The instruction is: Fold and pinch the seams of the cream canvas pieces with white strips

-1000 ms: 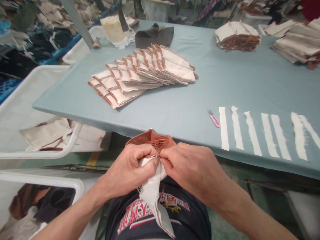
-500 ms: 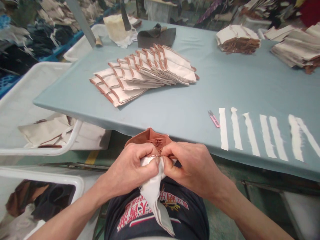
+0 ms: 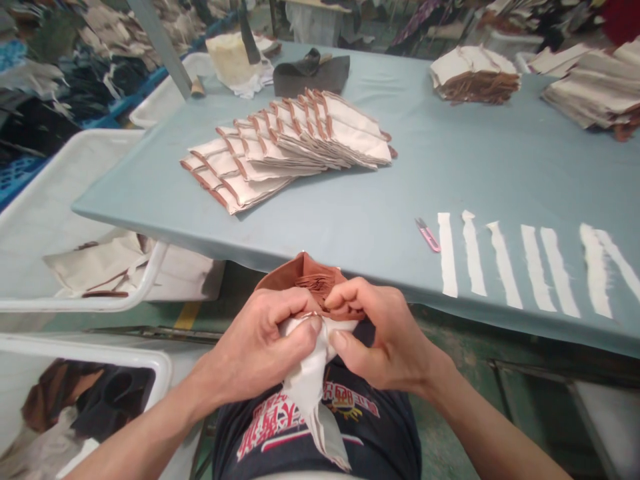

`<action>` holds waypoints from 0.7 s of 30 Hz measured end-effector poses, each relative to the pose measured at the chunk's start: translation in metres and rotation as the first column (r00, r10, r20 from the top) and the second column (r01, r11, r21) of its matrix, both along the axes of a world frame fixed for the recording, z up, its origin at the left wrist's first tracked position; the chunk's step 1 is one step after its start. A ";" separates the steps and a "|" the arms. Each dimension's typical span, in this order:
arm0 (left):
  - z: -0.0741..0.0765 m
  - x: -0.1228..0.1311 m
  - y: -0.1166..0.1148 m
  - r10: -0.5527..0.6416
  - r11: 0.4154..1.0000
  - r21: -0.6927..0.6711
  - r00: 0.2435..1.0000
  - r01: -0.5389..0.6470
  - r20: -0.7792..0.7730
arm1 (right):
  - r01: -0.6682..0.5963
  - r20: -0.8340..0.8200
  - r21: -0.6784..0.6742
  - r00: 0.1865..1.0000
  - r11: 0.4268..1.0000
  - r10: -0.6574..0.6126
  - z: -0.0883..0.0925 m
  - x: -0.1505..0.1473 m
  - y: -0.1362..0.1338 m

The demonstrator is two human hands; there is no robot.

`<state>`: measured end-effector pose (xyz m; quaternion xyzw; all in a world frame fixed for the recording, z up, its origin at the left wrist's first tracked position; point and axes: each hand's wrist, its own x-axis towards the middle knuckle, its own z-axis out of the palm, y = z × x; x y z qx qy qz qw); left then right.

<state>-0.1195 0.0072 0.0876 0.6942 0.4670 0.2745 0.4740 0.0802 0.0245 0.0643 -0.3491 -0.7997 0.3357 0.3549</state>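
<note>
A brown fabric piece [image 3: 285, 273] with a gathered middle is held in front of the table's near edge, joined to white cloth [image 3: 305, 380] that hangs down over the dark shirt. My left hand [image 3: 273, 330] pinches the seam where brown meets white, thumb on top. On the other side of that seam, my right hand [image 3: 383, 333] has its thumb and forefinger apart, the thumb against the white cloth and the fingers at the brown edge. The fingertips partly hide the seam.
On the blue-green table [image 3: 350, 227] lie fanned white-and-brown pieces [image 3: 300, 140], pink snips [image 3: 427, 235], several white strips [image 3: 447, 253] and a brown-edged stack [image 3: 475, 77]. White bins [image 3: 160, 267] holding cloth stand at the left.
My right thumb and forefinger have spread apart from their pinch at the seam, showing more of the brown edge. My left hand keeps its pinch.
</note>
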 end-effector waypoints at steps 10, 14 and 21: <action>0.006 -0.016 -0.004 -0.022 0.972 0.226 0.986 0.059 -0.163 | -0.045 0.098 -0.208 0.993 0.977 0.067 0.014 -0.011 0.002; 0.006 -0.022 -0.005 0.024 0.979 0.205 0.992 0.002 -0.126 | -0.066 0.043 -0.144 0.996 0.987 0.073 0.011 -0.016 0.002; 0.003 -0.029 -0.007 -0.051 0.977 0.202 0.996 0.065 -0.076 | -0.184 -0.053 -0.303 0.983 0.935 0.176 0.006 -0.017 0.007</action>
